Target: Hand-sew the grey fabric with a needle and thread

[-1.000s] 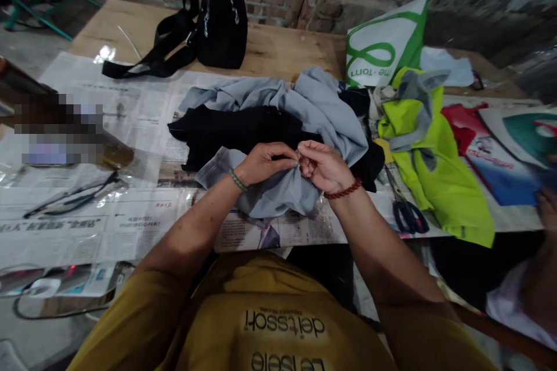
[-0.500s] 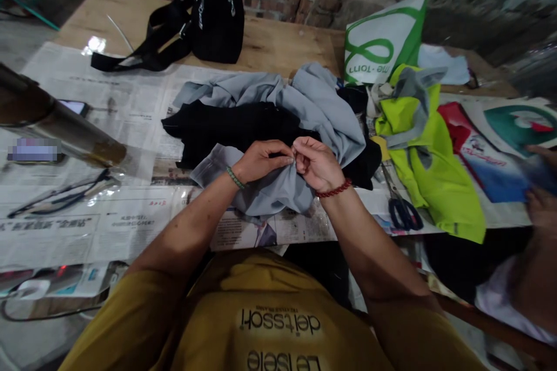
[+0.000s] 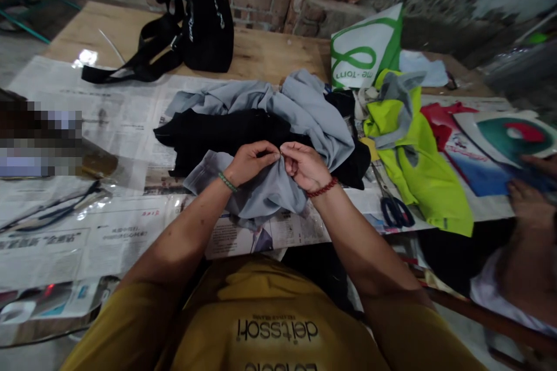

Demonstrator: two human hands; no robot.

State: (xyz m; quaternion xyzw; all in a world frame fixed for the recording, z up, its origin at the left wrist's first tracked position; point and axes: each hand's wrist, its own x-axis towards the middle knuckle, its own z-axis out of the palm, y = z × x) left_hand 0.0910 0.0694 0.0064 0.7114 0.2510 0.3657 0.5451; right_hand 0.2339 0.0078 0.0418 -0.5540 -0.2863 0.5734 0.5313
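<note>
My left hand (image 3: 251, 163) and my right hand (image 3: 308, 168) meet fingertip to fingertip over a light grey piece of cloth (image 3: 256, 200). Both are closed in a pinch on the cloth, pulling a fold of it up to a point. Any small item between the fingertips is too tiny to make out. Just behind my hands lies a black garment (image 3: 230, 134), and past it a larger heap of grey fabric (image 3: 319, 107). To the right of my right hand, scissors (image 3: 394, 208) with dark blue handles lie on the newspaper.
Newspaper (image 3: 117, 243) covers the table. A black bag (image 3: 209, 29) and a green-white bag (image 3: 363, 49) stand behind. On the right lie a neon-yellow garment (image 3: 429, 174) and a red-blue printed cloth (image 3: 478, 168), near another person's hand (image 3: 528, 203). Glasses (image 3: 56, 203) lie left.
The whole view has shifted slightly as my head moved. My hands keep the same pinch on the grey cloth, with hardly any movement against it.
</note>
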